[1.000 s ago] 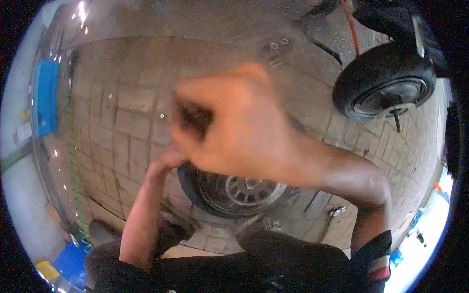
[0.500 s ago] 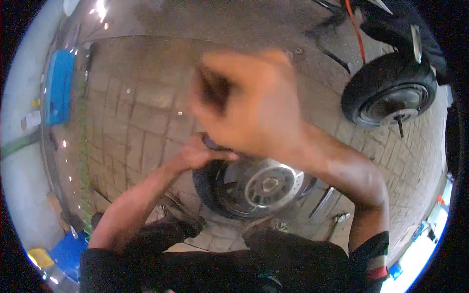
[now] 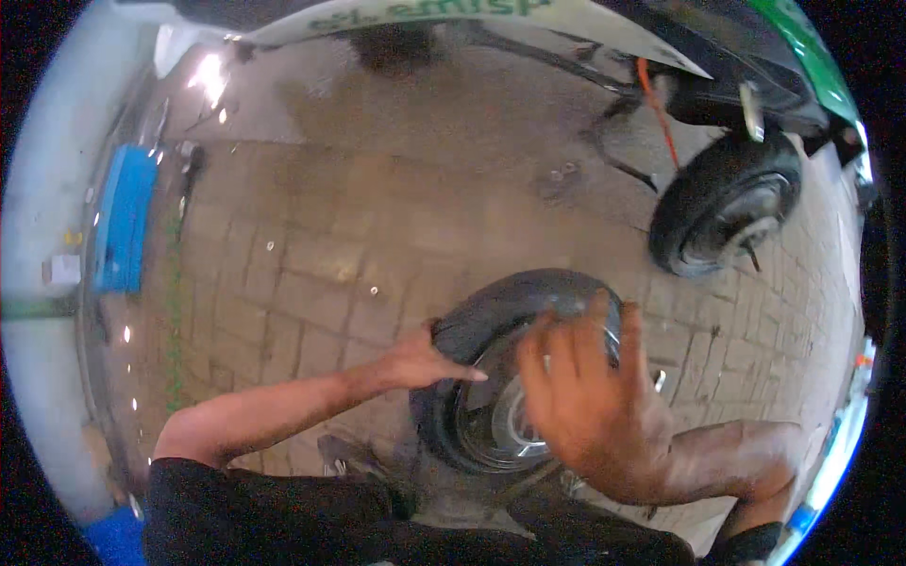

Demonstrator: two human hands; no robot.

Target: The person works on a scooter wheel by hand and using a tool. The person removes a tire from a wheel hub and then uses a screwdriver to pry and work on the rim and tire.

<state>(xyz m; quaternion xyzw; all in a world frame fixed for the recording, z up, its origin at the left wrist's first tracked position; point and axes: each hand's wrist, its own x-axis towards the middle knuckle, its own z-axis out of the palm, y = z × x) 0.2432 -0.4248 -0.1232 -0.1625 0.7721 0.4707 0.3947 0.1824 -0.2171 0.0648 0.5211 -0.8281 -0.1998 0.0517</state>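
Observation:
A wheel with a black tyre and a shiny metal hub stands tilted in front of me, between my knees. My left hand grips the tyre's left side, its thumb lying over the rim and its other fingers out of sight behind the rubber. Over the right half of the wheel is my right hand, fingers stretched out and spread, slightly blurred. It holds nothing that I can see and hides part of the hub. Whether it touches the wheel, I cannot tell.
At the right, another wheel sits under a dark vehicle body, with a red cable hanging nearby. A white and green panel crosses the top. Along the left wall are a blue box and a green coiled hose. Brick paving covers the floor.
My right hand has come down from high in front of the view to the wheel, its curled fingers now spread. My left hand stays at the tyre. The view has tilted upward.

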